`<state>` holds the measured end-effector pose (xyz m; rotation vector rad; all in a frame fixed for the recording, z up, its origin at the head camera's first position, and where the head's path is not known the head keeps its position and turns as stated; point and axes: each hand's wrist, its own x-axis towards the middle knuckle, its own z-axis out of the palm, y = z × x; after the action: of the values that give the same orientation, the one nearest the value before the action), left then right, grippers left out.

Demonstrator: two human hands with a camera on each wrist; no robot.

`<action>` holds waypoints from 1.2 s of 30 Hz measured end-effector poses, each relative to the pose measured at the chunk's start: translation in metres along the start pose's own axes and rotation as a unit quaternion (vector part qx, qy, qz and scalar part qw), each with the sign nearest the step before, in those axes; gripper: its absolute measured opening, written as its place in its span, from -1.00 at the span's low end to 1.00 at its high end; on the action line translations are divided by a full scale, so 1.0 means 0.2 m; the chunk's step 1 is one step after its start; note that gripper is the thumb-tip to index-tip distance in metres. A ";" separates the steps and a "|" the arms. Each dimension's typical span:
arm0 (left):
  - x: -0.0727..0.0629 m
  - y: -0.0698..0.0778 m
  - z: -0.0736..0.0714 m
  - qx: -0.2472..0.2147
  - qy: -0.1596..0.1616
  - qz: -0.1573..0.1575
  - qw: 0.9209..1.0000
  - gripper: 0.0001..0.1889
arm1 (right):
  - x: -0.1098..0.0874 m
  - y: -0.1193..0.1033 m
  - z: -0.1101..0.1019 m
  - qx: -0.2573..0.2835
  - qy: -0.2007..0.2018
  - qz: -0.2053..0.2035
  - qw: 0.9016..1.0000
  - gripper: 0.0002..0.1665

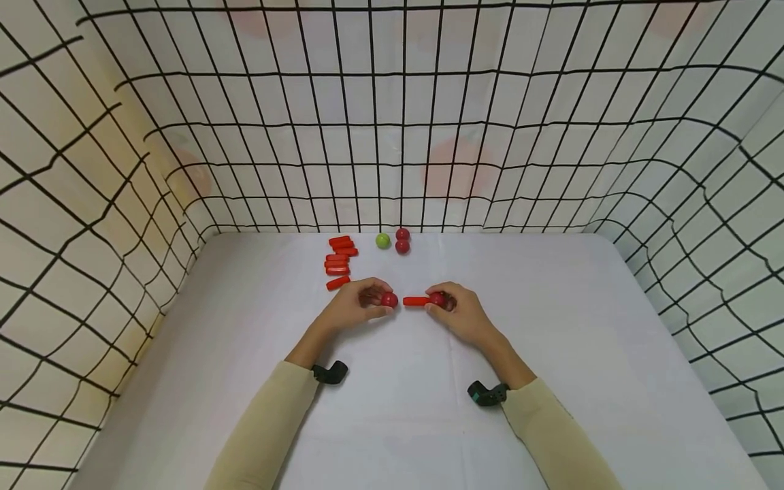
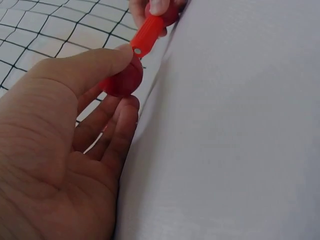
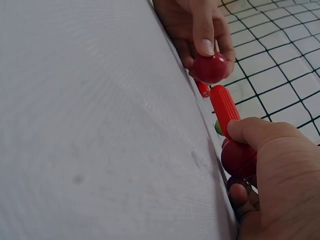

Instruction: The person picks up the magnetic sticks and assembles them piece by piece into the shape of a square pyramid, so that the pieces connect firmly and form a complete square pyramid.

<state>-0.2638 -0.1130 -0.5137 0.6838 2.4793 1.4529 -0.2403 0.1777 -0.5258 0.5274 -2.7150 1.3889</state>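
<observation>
My left hand (image 1: 352,305) pinches a glossy dark red ball (image 1: 389,299) between thumb and fingertips. Facing it, my right hand (image 1: 468,316) grips a second red ball (image 3: 239,159) together with a ribbed bright red rod (image 3: 225,107). That rod meets the second ball at its right end, where the thumb covers part of the join. Its free end points at the left hand's ball, a small gap between them in the head view. A small silvery disc (image 2: 137,51) shows on this free end in the left wrist view.
Several loose red rods (image 1: 337,264) lie on the white table (image 1: 404,422) beyond my left hand. A green ball (image 1: 382,240) and two red balls (image 1: 402,246) sit near the back edge. Black netting (image 1: 373,163) encloses the back and sides.
</observation>
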 end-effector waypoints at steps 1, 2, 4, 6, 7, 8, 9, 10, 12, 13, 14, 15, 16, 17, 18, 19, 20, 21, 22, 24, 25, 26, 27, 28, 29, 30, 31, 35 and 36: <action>0.00 0.00 0.00 0.000 0.001 0.001 1.000 -0.60 | 0.00 0.00 0.00 -0.004 0.001 0.001 1.000 -0.65; 0.00 0.00 0.00 0.000 0.001 0.002 1.000 -0.60 | 0.00 0.01 0.00 -0.007 0.001 0.002 1.000 -0.65; 0.00 0.00 0.00 0.001 0.002 0.004 1.000 -0.59 | 0.00 0.01 0.01 -0.014 0.002 0.001 1.000 -0.66; -0.01 0.00 0.01 0.005 0.003 0.005 1.000 -0.58 | 0.01 0.02 0.01 -0.016 0.001 0.000 1.000 -0.67; 0.00 0.00 0.01 0.008 0.005 0.006 1.000 -0.57 | 0.01 0.01 0.01 -0.015 0.001 -0.001 1.000 -0.67; 0.00 0.00 0.01 0.010 0.006 0.006 1.000 -0.57 | 0.01 0.01 0.01 -0.015 -0.001 -0.002 1.000 -0.67; 0.00 0.00 0.02 0.013 0.008 0.006 1.000 -0.57 | 0.01 0.01 0.01 -0.014 -0.003 -0.002 1.000 -0.67; 0.00 0.00 0.02 0.015 0.009 0.005 1.000 -0.57 | 0.01 0.01 0.01 -0.015 -0.004 -0.003 1.000 -0.67; 0.01 -0.01 0.02 0.020 0.012 0.003 1.000 -0.57 | 0.01 0.01 0.01 -0.015 -0.009 -0.002 1.000 -0.66; 0.01 -0.01 0.02 0.022 0.013 0.002 1.000 -0.58 | 0.01 0.01 0.01 -0.016 -0.011 -0.002 1.000 -0.65; 0.01 -0.01 0.02 0.023 0.014 0.001 1.000 -0.58 | 0.01 0.01 0.01 -0.018 -0.013 -0.001 1.000 -0.65; 0.01 -0.01 0.03 0.024 0.015 0.001 1.000 -0.58 | 0.01 0.01 0.01 -0.019 -0.015 -0.001 1.000 -0.64; 0.01 -0.01 0.03 0.026 0.016 0.001 1.000 -0.59 | 0.02 0.01 0.01 -0.019 -0.016 -0.001 1.000 -0.64; 0.01 -0.01 0.03 0.029 0.018 0.001 0.999 -0.59 | 0.02 0.01 0.01 -0.019 -0.017 -0.001 1.000 -0.64; 0.01 -0.01 0.03 0.031 0.019 0.002 0.999 -0.59 | 0.02 0.01 0.01 -0.019 -0.019 -0.003 1.000 -0.63; 0.00 -0.01 0.03 0.031 0.019 0.005 0.999 -0.59 | 0.03 0.00 0.01 -0.020 -0.021 -0.005 1.000 -0.62; 0.00 -0.01 0.03 0.033 0.021 0.007 0.999 -0.59 | 0.03 0.00 0.01 -0.019 -0.024 -0.007 0.999 -0.61; 0.00 -0.01 0.03 0.034 0.022 0.009 0.999 -0.59 | 0.04 0.00 0.02 -0.021 -0.029 -0.013 0.999 -0.59; 0.00 -0.01 0.03 0.037 0.023 0.010 0.999 -0.59 | 0.04 0.00 0.02 -0.021 -0.035 -0.018 0.999 -0.58; 0.01 -0.01 0.03 0.041 0.023 0.011 0.999 -0.60 | 0.06 -0.01 0.02 -0.024 -0.049 -0.028 0.998 -0.56; 0.01 -0.01 0.03 0.041 0.024 0.011 0.999 -0.60 | 0.07 -0.01 0.03 -0.024 -0.055 -0.031 0.998 -0.57; 0.01 -0.01 0.03 0.042 0.024 0.010 0.999 -0.60 | 0.07 -0.02 0.04 -0.024 -0.060 -0.033 0.997 -0.59; 0.01 -0.01 0.03 0.041 0.022 0.009 0.999 -0.59 | 0.08 -0.02 0.04 -0.025 -0.064 -0.033 0.997 -0.61; 0.01 -0.01 0.03 0.041 0.019 0.008 0.999 -0.59 | 0.08 -0.03 0.04 -0.023 -0.067 -0.031 0.997 -0.64; 0.01 -0.01 0.03 0.039 0.017 0.008 0.999 -0.59 | 0.08 -0.04 0.04 -0.022 -0.068 -0.028 0.997 -0.67; 0.01 -0.01 0.02 0.037 0.015 0.007 0.999 -0.58 | 0.08 -0.04 0.04 -0.021 -0.068 -0.025 0.997 -0.70; 0.00 -0.01 0.02 0.035 0.014 0.005 0.999 -0.57 | 0.08 -0.04 0.04 -0.021 -0.070 -0.022 0.997 -0.72; -0.03 0.00 -0.03 0.035 0.026 -0.003 0.999 -0.56 | 0.06 -0.05 0.02 -0.016 -0.070 -0.014 0.997 -0.76; -0.03 -0.01 -0.04 0.035 0.033 -0.003 0.999 -0.57 | 0.06 -0.05 0.01 -0.014 -0.070 -0.014 0.997 -0.77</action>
<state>-0.2616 -0.1235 -0.5109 0.6501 2.5910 1.4146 -0.2476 0.1678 -0.5174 0.6820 -2.8190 1.3528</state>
